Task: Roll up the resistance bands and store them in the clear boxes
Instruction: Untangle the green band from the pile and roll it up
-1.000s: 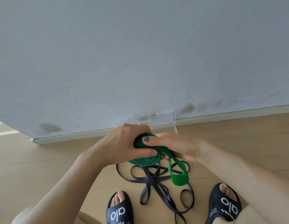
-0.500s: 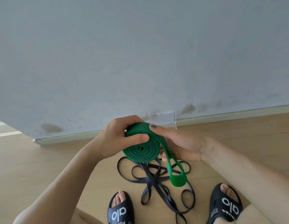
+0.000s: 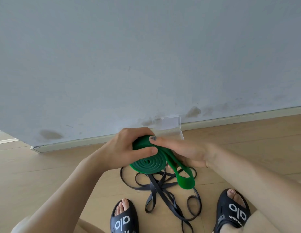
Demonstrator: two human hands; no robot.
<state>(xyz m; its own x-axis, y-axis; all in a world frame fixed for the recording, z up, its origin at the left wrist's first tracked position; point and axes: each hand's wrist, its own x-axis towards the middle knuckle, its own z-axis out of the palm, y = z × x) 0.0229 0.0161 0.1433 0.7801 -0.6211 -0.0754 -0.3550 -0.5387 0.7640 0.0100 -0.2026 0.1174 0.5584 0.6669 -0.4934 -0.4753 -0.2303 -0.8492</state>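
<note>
I hold a green resistance band (image 3: 149, 164), mostly wound into a flat spiral, in front of me above the floor. My left hand (image 3: 128, 148) grips the coil with its thumb across the top. My right hand (image 3: 183, 153) presses a finger on the coil's upper edge and guides the loose tail, whose looped end (image 3: 186, 181) hangs down to the right. A tangle of black resistance bands (image 3: 160, 189) lies on the floor below my hands. A clear box (image 3: 168, 126) stands against the wall behind my hands, partly hidden by them.
A pale grey wall with a white skirting board (image 3: 70, 144) runs across the back. The floor is light wood (image 3: 247, 140). My feet in black slippers (image 3: 123, 219) (image 3: 233, 211) flank the black bands.
The coil has turned and grown slightly as more tail was wound on. The hanging loop is shorter and the hands sit a little lower than half a second ago.
</note>
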